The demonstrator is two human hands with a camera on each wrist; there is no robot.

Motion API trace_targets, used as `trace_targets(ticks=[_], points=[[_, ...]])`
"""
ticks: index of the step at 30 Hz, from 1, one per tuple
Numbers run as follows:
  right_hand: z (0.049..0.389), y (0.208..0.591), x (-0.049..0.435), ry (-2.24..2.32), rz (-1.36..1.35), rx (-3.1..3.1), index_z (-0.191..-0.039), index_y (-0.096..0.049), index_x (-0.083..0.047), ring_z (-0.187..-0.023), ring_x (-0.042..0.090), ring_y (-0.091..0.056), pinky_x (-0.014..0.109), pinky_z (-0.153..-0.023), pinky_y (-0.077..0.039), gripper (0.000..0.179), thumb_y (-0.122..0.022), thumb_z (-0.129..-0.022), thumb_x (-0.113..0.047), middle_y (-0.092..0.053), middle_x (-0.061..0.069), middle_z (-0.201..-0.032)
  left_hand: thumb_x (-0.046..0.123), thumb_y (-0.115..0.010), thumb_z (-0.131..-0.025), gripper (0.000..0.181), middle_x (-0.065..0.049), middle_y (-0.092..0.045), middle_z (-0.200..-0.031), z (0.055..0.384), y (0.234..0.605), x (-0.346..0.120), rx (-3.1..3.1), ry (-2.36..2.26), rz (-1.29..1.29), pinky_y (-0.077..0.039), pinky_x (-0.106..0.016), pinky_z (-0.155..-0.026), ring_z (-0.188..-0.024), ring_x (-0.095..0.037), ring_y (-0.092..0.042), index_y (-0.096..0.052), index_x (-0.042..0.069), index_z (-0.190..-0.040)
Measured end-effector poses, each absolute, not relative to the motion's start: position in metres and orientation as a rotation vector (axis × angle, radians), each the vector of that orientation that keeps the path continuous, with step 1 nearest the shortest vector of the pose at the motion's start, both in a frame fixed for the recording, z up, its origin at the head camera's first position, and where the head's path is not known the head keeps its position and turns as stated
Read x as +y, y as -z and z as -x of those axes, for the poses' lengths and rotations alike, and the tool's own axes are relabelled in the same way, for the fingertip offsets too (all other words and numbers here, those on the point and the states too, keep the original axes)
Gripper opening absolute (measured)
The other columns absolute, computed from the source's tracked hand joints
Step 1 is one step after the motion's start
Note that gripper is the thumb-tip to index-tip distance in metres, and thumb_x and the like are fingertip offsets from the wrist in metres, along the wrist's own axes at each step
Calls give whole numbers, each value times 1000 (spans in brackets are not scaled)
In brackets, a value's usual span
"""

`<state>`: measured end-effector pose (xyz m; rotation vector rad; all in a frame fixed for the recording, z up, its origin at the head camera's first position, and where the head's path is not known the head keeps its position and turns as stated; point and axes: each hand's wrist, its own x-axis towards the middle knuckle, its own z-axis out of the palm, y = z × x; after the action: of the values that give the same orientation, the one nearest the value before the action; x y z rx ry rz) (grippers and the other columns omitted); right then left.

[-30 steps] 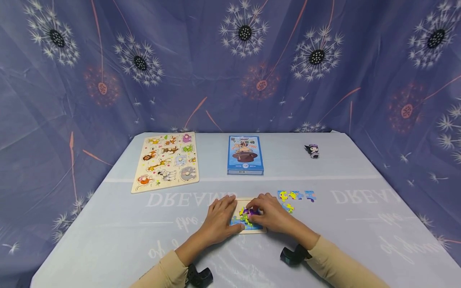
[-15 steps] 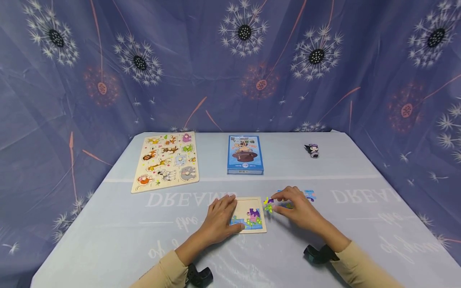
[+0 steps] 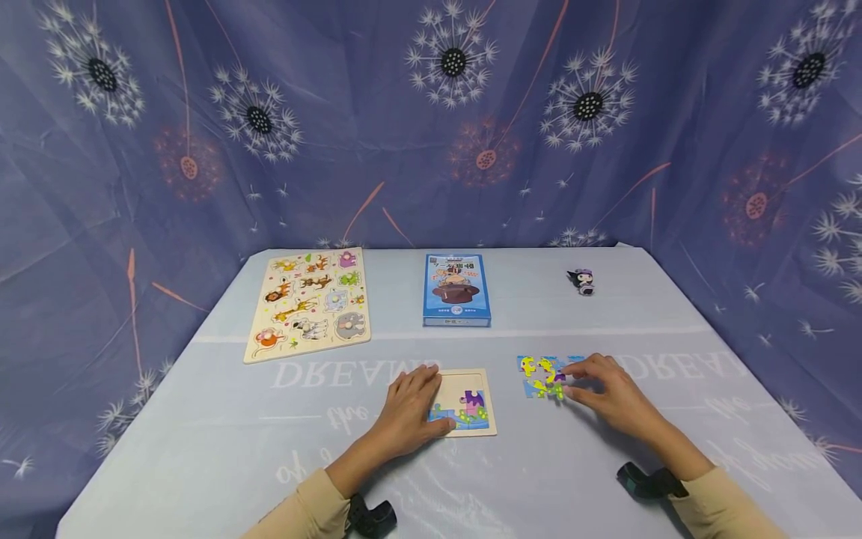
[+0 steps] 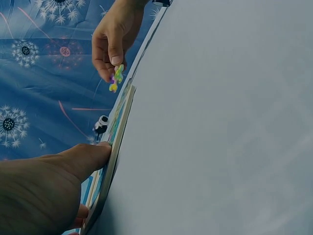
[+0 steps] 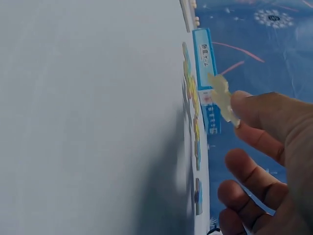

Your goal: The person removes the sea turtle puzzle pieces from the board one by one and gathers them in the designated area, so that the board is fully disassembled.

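Observation:
My left hand (image 3: pixel 409 410) rests on the left side of a small wooden puzzle tray (image 3: pixel 492 404), its thumb lying over the front edge and its fingers fairly straight. Joined blue, pink and purple pieces (image 3: pixel 474 408) fill part of the tray. To the right, my right hand (image 3: pixel 616 393) pinches a jigsaw piece (image 5: pixel 222 98) between thumb and index finger, the other fingers loosely bent. Its pale back shows in the right wrist view, while green, yellow and purple show in the left wrist view. The held piece is above the table, overlapping loose pieces (image 3: pixel 528 365) in the head view.
A blue box (image 3: pixel 457 290) lies behind the tray. At the back left is a wooden animal peg board (image 3: pixel 310 303). A small black-and-white figurine (image 3: pixel 582 282) sits at the back right. A dandelion-print curtain (image 3: pixel 377 135) surrounds the table (image 3: pixel 222 449).
My right hand has moved from over the tray to the right, carrying the pinched jigsaw piece to the loose pieces. My left hand has stayed on the tray.

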<state>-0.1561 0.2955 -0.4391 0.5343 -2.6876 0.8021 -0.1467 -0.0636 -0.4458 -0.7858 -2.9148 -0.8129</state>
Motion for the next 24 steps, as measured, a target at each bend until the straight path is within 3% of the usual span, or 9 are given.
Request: trace_targets(ticks=[10,24], points=[[159,445,302,-810,-521,-2726,-102,-71,-20,-86,12,-51,30,-71,-39,26,-77,-77,-18,-60,-5,-88,44,-68,-80,76,-13,-40,-148,146,446,-63,-2919,823,783,-19,-57,-112,-141,-34,-30,-46,-1,-137],[161,451,303,-803,-519,-2752,-103,-71,-18,-82,9,-46,26,-70,-38,27,-76,-77,-15,-58,-6,-87,44,-68,-80,75,-12,-40,-148,147,447,-63,-2921,845,777,-18,-57,-113,-141,-33,-29,-46,0,-137]])
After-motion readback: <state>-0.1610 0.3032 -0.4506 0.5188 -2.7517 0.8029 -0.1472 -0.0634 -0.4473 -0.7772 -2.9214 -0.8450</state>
